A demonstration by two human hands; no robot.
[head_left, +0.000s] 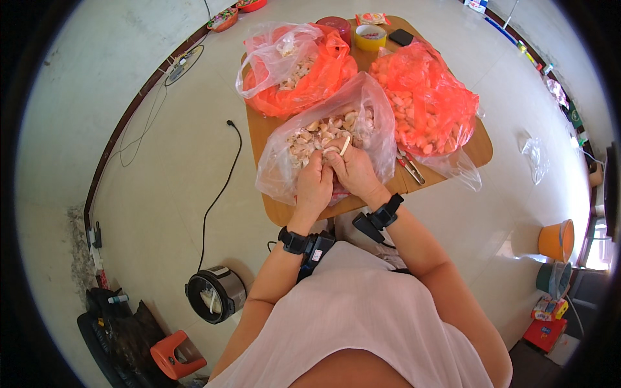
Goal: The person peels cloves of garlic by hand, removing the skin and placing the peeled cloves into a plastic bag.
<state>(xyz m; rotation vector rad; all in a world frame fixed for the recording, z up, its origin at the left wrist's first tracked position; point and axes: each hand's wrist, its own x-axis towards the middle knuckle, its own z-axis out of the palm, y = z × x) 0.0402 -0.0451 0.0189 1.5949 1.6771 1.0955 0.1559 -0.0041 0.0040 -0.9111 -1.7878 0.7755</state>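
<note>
A clear plastic bag (276, 169) of garlic cloves (310, 138) lies open on a wooden table (279, 211) in front of me. Over its near side my left hand (314, 178) and my right hand (356, 167) meet, fingertips together. A pale garlic clove (331, 151) shows between them, pinched mostly by the left fingers. From my right fist sticks up a slim cream-coloured handle (345, 145); whatever is at its other end is hidden by the fingers. Red-handled metal snips (411, 167) rest on the table to the right of the bag.
Red bags hold garlic skins (298, 72) at back left and peeled-looking cloves (407, 116) at right. A yellow tape roll (370, 39), red-lidded jar (335, 26) and black phone (401, 37) stand behind. On the floor are a rice cooker (216, 293), its cord (218, 194) and an orange stool (177, 356).
</note>
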